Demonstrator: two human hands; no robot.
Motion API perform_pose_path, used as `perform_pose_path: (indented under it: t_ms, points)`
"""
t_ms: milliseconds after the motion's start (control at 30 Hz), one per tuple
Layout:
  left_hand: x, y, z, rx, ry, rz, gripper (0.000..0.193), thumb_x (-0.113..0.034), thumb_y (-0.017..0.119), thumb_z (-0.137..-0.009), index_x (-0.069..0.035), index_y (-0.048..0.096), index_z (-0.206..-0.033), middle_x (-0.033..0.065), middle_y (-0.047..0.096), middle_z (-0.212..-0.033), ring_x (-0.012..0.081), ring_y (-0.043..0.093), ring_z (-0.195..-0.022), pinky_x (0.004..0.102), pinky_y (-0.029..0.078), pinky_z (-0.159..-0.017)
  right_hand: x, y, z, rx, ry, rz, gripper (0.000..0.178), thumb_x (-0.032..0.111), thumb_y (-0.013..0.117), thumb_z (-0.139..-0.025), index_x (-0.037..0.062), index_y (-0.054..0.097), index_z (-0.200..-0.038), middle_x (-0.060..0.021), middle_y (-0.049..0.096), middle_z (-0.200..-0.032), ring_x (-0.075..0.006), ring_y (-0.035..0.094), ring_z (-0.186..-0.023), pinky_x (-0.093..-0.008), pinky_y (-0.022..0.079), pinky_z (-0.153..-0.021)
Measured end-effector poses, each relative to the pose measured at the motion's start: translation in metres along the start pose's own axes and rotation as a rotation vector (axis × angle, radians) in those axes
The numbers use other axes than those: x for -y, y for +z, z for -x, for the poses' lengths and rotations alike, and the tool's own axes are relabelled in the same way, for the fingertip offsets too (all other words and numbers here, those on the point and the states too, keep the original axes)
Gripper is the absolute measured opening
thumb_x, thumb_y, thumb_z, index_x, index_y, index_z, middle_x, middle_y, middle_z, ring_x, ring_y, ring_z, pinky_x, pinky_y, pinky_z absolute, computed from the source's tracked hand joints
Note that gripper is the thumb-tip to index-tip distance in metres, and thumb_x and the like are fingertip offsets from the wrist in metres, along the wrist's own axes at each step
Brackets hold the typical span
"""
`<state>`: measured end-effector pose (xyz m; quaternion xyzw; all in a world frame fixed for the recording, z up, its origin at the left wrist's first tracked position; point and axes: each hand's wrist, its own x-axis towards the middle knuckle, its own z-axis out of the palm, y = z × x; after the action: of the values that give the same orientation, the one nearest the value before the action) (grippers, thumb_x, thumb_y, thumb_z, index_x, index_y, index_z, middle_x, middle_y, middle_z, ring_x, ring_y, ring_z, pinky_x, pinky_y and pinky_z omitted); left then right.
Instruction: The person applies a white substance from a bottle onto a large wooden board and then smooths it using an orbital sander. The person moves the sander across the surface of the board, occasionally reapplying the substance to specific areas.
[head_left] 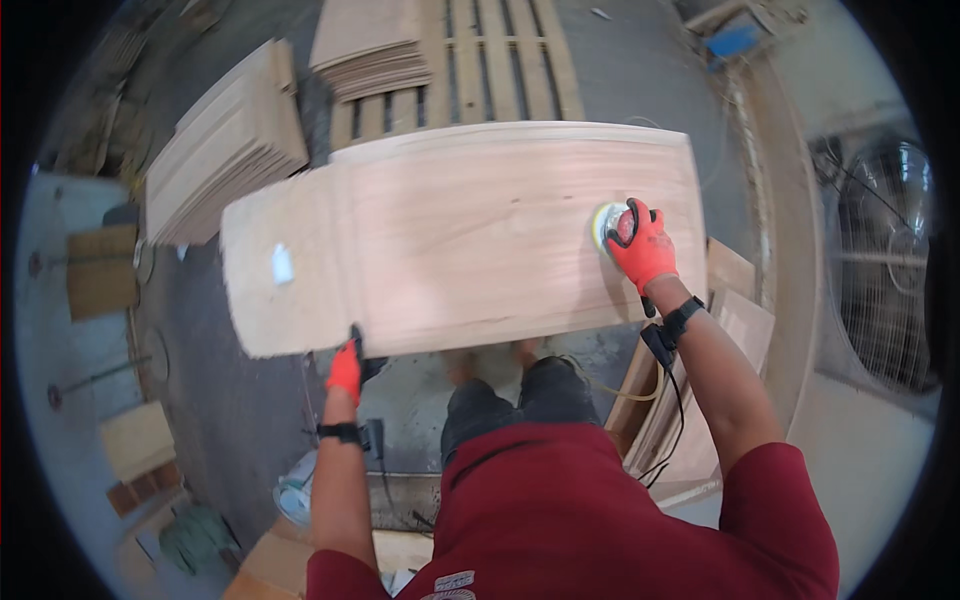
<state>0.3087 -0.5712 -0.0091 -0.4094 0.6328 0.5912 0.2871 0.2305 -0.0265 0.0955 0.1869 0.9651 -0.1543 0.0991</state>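
The right hand (645,250) clasps a round sander (605,222) in its fingers, on the right of a wooden panel (480,240); the left hand's (346,368) near-edge grip is unclear; tilting could gouge wood.

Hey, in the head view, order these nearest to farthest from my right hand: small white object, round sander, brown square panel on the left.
1. The round sander, gripped in your right hand.
2. The small white object, at the left end of the wooden surface.
3. The brown square panel, farther left, beyond the wooden surface.
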Motion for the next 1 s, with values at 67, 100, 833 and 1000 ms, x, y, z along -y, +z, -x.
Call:
perform_pose_path:
  t_ms: [67, 100, 833, 1000]
  points:
    - [-0.002, -0.005, 0.002, 0.035, 0.029, -0.024, 0.069, -0.060, 0.051, -0.103, 0.001, 0.059, -0.136, 0.0175, 0.070, -0.121, 0.0300, 0.075, -0.095, 0.0375, 0.062, -0.078, 0.047, 0.019, 0.012, 0.008, -0.130, -0.006, 0.077, 0.037, 0.079, -0.083, 0.0183, 0.043, -0.149, -0.0255, 0.046, -0.143, -0.0451, 0.065, -0.112, -0.0505, 0.055, -0.095]
    - [-0.001, -0.004, 0.003, 0.040, 0.038, -0.007, 0.067, -0.057, 0.053, -0.104, 0.002, 0.058, -0.136, 0.0183, 0.069, -0.123, 0.0312, 0.075, -0.097, 0.0375, 0.062, -0.080, 0.070, 0.033, 0.018, -0.005, -0.209, -0.001, 0.077, 0.037, 0.079, -0.083, 0.0181, 0.043, -0.149, -0.0258, 0.046, -0.143, -0.0452, 0.065, -0.111, -0.0504, 0.055, -0.094]
    - [0.005, -0.081, -0.018, -0.035, 0.737, -0.102, 0.029, -0.013, 0.054, -0.105, 0.003, 0.064, -0.126, 0.0135, 0.071, -0.122, 0.0221, 0.068, -0.110, 0.0343, 0.053, -0.100, 0.255, 0.092, 0.149, 0.363, -0.529, -0.001, 0.058, 0.025, 0.065, -0.093, 0.0160, 0.046, -0.147, -0.0216, 0.050, -0.132, -0.0376, 0.068, -0.106, -0.0515, 0.057, -0.084]
    - [-0.053, -0.008, -0.014, -0.120, 0.986, -0.566, 0.040, -0.012, 0.064, -0.099, 0.000, 0.058, -0.137, 0.0222, 0.056, -0.142, 0.0344, 0.054, -0.132, 0.0409, 0.040, -0.114, 0.114, 0.093, 0.126, 0.091, -0.251, -0.082, 0.070, 0.024, 0.069, -0.088, 0.0164, 0.041, -0.152, -0.0246, 0.045, -0.142, -0.0415, 0.066, -0.111, -0.0497, 0.055, -0.092]
